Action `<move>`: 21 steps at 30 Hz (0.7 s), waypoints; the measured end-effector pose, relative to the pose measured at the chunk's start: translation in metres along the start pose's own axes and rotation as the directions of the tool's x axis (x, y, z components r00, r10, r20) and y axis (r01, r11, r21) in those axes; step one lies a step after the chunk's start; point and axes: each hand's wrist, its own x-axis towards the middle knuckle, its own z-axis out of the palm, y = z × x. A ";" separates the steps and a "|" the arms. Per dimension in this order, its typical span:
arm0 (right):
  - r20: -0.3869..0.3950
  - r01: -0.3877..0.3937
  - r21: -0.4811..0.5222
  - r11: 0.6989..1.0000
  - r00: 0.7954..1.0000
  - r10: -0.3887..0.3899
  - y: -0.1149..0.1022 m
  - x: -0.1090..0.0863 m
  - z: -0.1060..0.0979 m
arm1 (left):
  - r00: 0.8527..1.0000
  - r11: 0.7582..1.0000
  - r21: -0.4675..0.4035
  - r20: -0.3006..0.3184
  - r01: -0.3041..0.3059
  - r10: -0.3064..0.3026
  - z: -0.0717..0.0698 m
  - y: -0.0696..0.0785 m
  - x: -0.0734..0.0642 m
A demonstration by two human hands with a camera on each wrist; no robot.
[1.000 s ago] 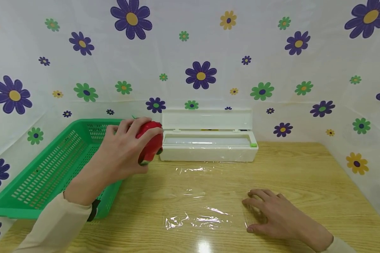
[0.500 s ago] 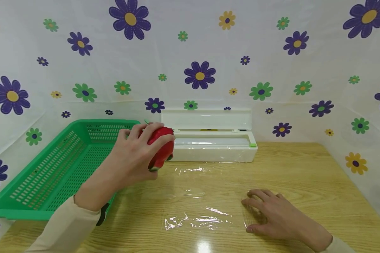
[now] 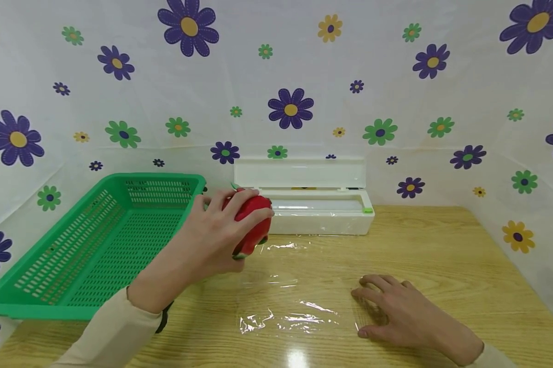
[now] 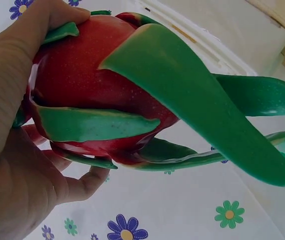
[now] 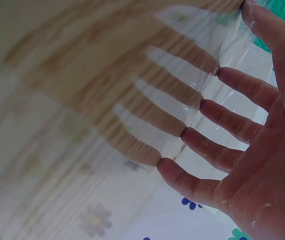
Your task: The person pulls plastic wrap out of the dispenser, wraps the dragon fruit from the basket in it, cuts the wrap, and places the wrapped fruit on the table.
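My left hand (image 3: 202, 240) grips a dragon fruit (image 3: 254, 239), holding it above the table at the left of centre. In the left wrist view, the dragon fruit (image 4: 97, 65) shows red skin and long green scales, with the thumb and fingers around its end. A sheet of clear cling film (image 3: 299, 319) lies on the table, stretching forward from the white dispenser box (image 3: 322, 224). My right hand (image 3: 405, 314) rests at the film's right edge. In the right wrist view its fingers (image 5: 187, 182) are spread, with the fingertips touching the film-covered surface.
A green slotted basket (image 3: 32, 311) stands at the left. The dispenser has its lid (image 3: 299, 174) raised and a roll inside, near the flowered backdrop (image 3: 331, 66). Wooden tabletop (image 3: 433, 245) extends to the right.
My left hand has carried the dragon fruit to the right and slightly nearer, away from the basket and in front of the dispenser's left part. The right hand has stayed in place.
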 end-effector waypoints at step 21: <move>-0.004 0.009 -0.018 1.000 1.000 -0.009 0.000 0.000 -0.001 | 0.998 0.999 0.004 -0.011 -0.054 0.054 0.008 0.020 0.011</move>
